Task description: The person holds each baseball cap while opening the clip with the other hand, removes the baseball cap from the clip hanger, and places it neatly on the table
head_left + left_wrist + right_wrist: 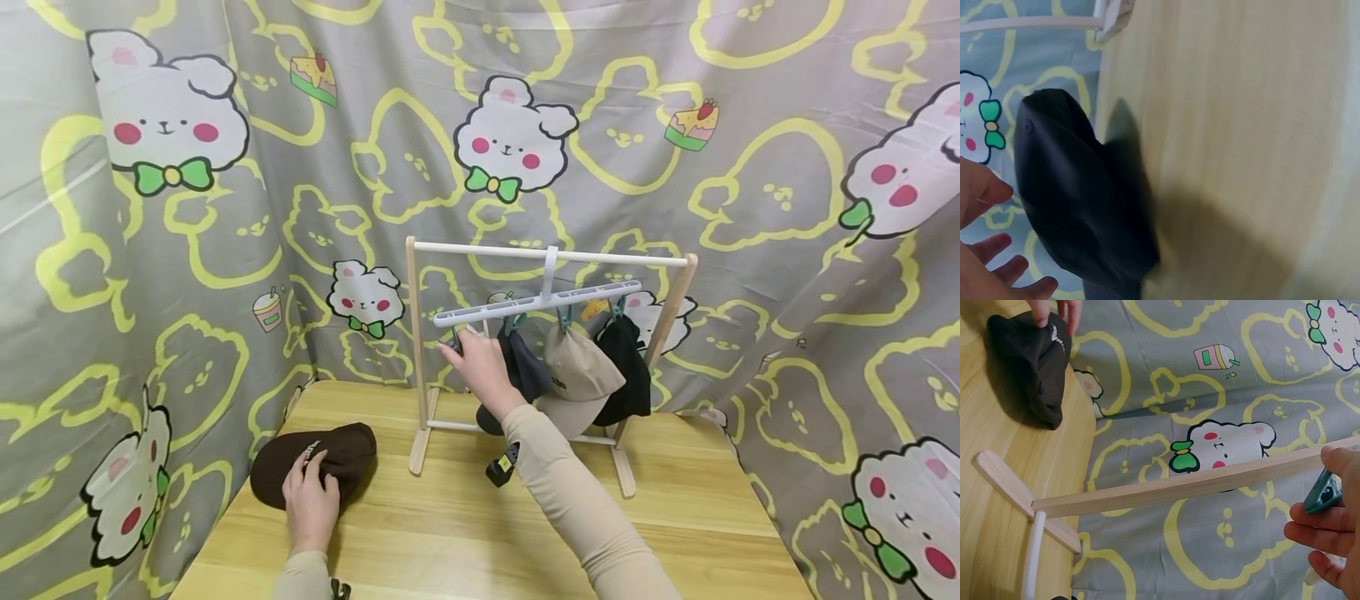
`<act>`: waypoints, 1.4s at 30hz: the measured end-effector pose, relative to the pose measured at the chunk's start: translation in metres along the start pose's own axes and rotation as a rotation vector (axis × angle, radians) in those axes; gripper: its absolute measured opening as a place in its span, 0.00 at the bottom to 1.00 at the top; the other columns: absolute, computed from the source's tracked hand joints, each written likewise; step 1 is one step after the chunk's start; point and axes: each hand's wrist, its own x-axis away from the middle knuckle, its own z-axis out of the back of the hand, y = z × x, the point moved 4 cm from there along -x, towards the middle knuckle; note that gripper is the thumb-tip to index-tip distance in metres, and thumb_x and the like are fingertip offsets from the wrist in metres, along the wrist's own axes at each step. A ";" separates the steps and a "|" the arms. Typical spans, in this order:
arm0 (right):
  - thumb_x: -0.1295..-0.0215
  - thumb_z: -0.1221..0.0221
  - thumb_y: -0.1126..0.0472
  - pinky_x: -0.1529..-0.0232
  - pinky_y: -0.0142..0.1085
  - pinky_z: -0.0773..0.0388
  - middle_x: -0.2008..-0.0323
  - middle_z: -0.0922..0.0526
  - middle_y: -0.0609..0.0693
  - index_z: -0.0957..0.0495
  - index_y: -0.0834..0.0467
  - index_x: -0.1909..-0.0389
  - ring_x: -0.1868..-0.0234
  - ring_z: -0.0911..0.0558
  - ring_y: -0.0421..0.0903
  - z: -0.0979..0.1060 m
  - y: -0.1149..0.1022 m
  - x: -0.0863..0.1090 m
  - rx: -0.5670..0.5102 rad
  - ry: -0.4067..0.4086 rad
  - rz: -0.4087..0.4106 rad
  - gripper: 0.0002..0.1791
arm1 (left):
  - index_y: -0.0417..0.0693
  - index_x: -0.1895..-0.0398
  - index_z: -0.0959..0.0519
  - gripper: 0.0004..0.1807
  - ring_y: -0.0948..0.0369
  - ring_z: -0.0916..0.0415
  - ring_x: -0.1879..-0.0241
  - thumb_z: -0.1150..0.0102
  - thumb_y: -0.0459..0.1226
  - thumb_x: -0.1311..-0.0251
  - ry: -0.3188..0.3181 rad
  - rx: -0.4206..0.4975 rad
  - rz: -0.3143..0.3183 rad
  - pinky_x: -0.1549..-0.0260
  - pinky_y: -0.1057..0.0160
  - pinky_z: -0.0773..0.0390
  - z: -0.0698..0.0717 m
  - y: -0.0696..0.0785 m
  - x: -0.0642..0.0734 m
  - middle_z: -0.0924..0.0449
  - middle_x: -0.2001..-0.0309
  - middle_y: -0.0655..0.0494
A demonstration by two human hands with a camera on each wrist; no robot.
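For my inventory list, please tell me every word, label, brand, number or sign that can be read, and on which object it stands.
No text is clearly readable.
Brown fabric cap: pale lettering, partly covered; unreadable.
Beige fabric cap: dark lettering, too small.
Black wrist device: yellow label, too small.
Grey patterned fabric curtain: bunny and food drawings, no words visible.

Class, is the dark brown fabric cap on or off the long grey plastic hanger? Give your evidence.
Off. The dark brown fabric cap lies on the pale wooden table, apart from the long grey plastic hanger.
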 end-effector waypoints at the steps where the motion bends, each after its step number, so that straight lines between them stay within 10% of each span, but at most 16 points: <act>1: 0.32 0.44 0.43 0.79 0.31 0.49 0.89 0.43 0.44 0.38 0.54 0.82 0.89 0.43 0.40 0.000 0.000 0.000 0.003 -0.006 -0.002 0.26 | 0.43 0.42 0.25 0.20 0.35 0.44 0.34 0.47 0.30 0.39 0.012 0.007 -0.008 0.42 0.35 0.37 0.001 0.002 -0.001 0.37 0.32 0.37; 33: 0.30 0.44 0.50 0.80 0.28 0.41 0.84 0.32 0.45 0.32 0.54 0.76 0.86 0.36 0.38 0.004 -0.002 -0.001 -0.138 -0.032 -0.043 0.17 | 0.43 0.45 0.22 0.18 0.36 0.40 0.36 0.47 0.29 0.39 0.038 0.114 -0.112 0.40 0.37 0.38 -0.013 0.049 -0.015 0.31 0.37 0.38; 42: 0.28 0.46 0.59 0.73 0.34 0.23 0.73 0.16 0.48 0.17 0.57 0.64 0.78 0.21 0.41 0.003 -0.002 0.003 -0.123 0.055 0.023 0.10 | 0.41 0.44 0.22 0.18 0.36 0.39 0.36 0.46 0.28 0.38 0.026 0.134 -0.140 0.42 0.35 0.34 -0.019 0.059 -0.019 0.32 0.36 0.35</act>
